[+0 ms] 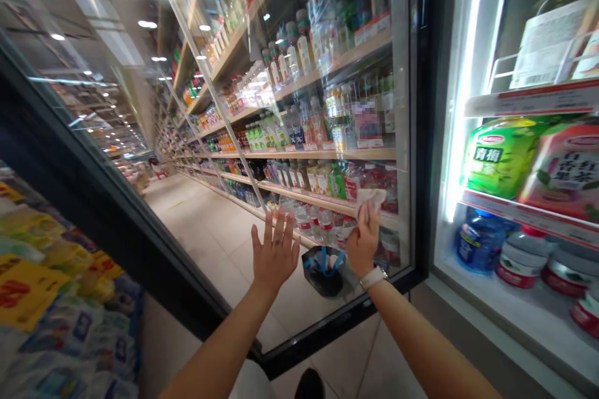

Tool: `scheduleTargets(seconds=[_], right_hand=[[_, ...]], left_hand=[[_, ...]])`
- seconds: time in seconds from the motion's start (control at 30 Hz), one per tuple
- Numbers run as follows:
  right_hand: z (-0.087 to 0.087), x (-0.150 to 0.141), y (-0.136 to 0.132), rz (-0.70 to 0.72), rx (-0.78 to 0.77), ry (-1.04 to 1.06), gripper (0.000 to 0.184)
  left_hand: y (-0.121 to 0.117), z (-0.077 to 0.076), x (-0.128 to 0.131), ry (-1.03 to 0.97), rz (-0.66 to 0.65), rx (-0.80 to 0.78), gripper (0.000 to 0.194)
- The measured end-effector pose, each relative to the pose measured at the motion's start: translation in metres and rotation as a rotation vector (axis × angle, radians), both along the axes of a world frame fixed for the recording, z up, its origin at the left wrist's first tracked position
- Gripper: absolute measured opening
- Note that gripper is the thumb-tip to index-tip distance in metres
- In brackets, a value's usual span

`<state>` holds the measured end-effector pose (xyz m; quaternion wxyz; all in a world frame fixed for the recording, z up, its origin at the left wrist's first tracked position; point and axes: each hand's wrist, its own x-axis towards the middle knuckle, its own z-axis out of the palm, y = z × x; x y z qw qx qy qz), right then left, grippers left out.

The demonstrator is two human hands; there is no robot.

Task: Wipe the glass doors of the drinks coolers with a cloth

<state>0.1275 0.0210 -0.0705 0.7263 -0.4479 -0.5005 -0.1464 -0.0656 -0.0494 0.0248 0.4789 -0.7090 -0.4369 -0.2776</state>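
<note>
My left hand [275, 254] lies flat with fingers spread against the open glass door [196, 156] of a fridge. My right hand [364, 238] grips a crumpled white cloth [370, 199] and holds it against the same pane, near the door's right edge. A white watch is on my right wrist. Through the glass I see a supermarket aisle with long shelves of drink bottles.
The open fridge [515, 299] on the right holds green and pink bags [500, 156], a blue bottle and jars with lids. A black basket [322, 271] shows through the pane. Packaged goods [51, 299] fill the lower left. The door's black frame [327, 330] runs along the tiled floor.
</note>
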Motion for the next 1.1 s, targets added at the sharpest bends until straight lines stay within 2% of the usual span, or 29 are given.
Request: scheduleTargets(seconds=[0.1,0.2,0.27,0.37,0.5,0.57,0.63,0.7,0.83,0.9,1.0,1.1], right_hand=[[0.003,-0.042,-0.023,0.132,0.032,-0.209,0.066],[0.004,-0.063,-0.04,0.227,0.103,-0.404,0.066],[0.005,-0.06,-0.04,0.23,0.128,-0.428,0.066],[0.01,-0.03,-0.026,0.182,0.126,-0.344,0.066],[0.015,0.021,-0.001,0.021,0.034,-0.024,0.072],[0.017,0.032,0.006,-0.044,-0.002,0.098,0.074],[0.016,0.024,0.005,-0.048,-0.007,0.113,0.074],[0.014,0.002,-0.003,-0.017,-0.005,0.059,0.072],[0.009,-0.053,-0.028,0.133,0.1,-0.256,0.068],[0.008,-0.068,-0.037,0.187,0.156,-0.369,0.066],[0.008,-0.065,-0.037,0.203,0.176,-0.417,0.06],[0.01,-0.039,-0.024,0.182,0.16,-0.384,0.059]], left_hand=[[0.0,0.0,-0.001,-0.009,-0.007,-0.019,0.074],[-0.001,0.0,-0.001,0.005,-0.005,-0.032,0.074],[-0.001,0.001,0.0,0.015,0.0,-0.019,0.073],[-0.002,0.001,0.002,0.02,0.003,0.018,0.073],[-0.002,-0.001,0.002,0.017,0.018,0.013,0.073],[-0.001,-0.001,0.002,0.02,0.025,0.012,0.073],[-0.001,-0.001,0.002,0.022,0.023,0.019,0.073],[-0.001,0.0,0.002,0.022,0.02,0.031,0.072],[-0.002,0.002,0.001,0.035,0.016,0.043,0.072],[-0.002,0.002,0.0,0.041,0.008,0.027,0.071],[-0.003,0.003,0.001,0.049,0.006,0.025,0.071],[-0.003,0.003,0.002,0.051,0.024,0.055,0.073]])
